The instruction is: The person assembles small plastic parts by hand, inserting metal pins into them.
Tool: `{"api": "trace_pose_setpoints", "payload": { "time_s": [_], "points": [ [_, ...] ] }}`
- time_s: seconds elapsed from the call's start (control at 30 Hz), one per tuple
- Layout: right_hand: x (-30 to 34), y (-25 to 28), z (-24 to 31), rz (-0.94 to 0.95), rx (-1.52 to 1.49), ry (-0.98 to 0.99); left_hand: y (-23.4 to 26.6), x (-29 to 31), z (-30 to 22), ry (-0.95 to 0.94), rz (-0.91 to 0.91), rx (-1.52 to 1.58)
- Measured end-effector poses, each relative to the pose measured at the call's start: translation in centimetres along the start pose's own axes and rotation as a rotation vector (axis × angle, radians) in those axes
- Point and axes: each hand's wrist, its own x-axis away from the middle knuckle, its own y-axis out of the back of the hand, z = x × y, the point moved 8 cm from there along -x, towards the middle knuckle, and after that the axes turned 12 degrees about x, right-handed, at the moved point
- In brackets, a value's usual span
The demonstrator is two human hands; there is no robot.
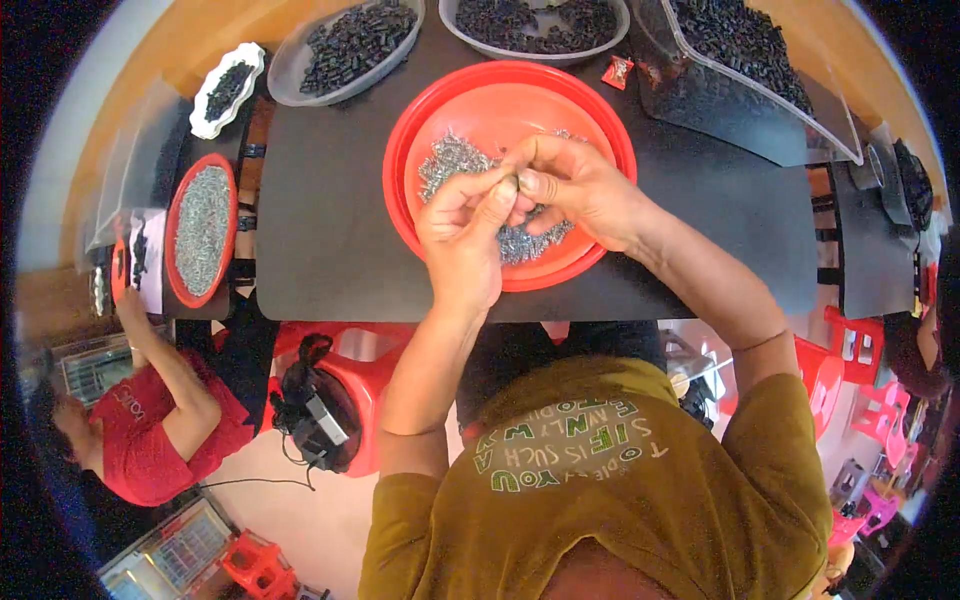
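Both bare forearms rise from the lower edge and converge at centre, left hand (462,235) palm-down with fingers curled, right hand (572,185) bent inward at the wrist, fingertips of both pinched together and touching.

A round red bowl (600,120) sat upright on the dark table, holding a loose heap of small silver metal parts (455,160) spread across its left and lower interior.

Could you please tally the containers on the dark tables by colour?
Red bowls: 2 – screws under the hands, screws at the left
Clear tubs of black parts: 3
White tray: 1
Total: 6
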Motion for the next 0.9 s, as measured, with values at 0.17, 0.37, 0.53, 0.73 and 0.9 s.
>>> {"api": "trace_pose_setpoints", "payload": {
  "time_s": [0.17, 0.37, 0.53, 0.73, 0.9],
  "points": [
    [-0.3, 0.5, -1.0, 0.034, -0.13, -0.133, 0.2, -0.9, 0.6, 0.119, -0.007, 0.027],
    [0.9, 4.1, 0.9, -0.103, -0.119, -0.039, 2.3, -5.4, -6.1, -0.088, -0.113, -0.388],
    [-0.1, 4.1, 0.1, -0.138, 0.149, -0.074, 5.8, -13.9, -11.2, -0.413, -0.107, -0.955],
    [-4.3, 8.4, 4.5, -0.504, 0.714, 0.327, 6.9, -16.8, -9.2, -0.534, 0.053, -1.493],
    [-9.1, 13.1, 7.8, -0.886, 1.486, 0.229, 3.0, -10.6, -6.3, -0.233, 0.175, -1.039]
  ]
}}
